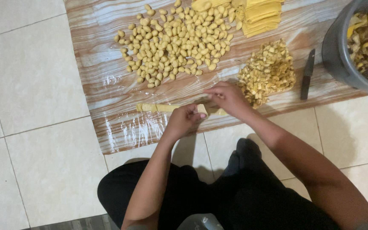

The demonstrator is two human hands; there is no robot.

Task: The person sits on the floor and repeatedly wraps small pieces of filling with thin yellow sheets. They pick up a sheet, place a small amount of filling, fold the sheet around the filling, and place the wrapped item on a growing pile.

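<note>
Rolling step — left hand [183, 120] fingers pinch the long yellow dough strip [167, 107] on the wood-pattern plastic-covered mat [107, 81]; right hand [228, 97] fingers curl on its far end, beside the chopped banana pile [268, 70]. Next likely needs an even, tight fold.

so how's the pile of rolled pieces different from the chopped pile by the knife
The rolled pieces are smooth, plump, pale yellow and spread wide in one layer. The chopped filling is small, ragged, brown-flecked bits heaped in a tighter mound beside the knife. Both lie on the plastic-covered mat.
</note>
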